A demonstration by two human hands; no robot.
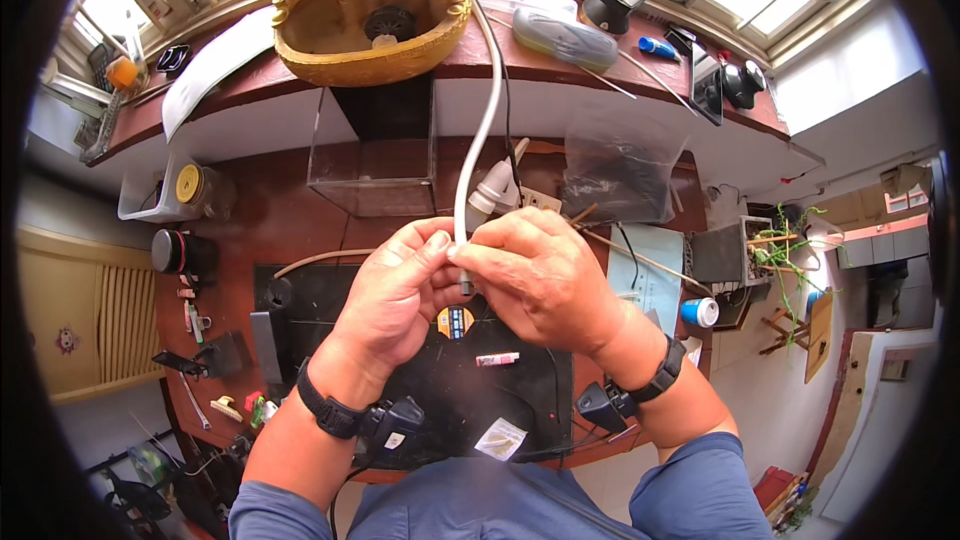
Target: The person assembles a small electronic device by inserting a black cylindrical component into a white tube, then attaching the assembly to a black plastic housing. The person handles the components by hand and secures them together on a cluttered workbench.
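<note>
Both hands meet over the black mat (pixel 430 380) mid-desk: left hand (pixel 395 290) and right hand (pixel 535 275) pinch the end of a white cable (pixel 478 140) running up toward the desk's far edge.

cable (pixel 478 130): smooth white plastic, slight sheen
table (pixel 290 215): glossy dark red-brown wood
mat (pixel 470 390): matt black
fountain (pixel 370 10): glossy golden, ceramic-looking
box (pixel 372 155): clear plastic

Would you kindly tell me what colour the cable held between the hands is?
The cable is white, seen best in the head view.
</note>
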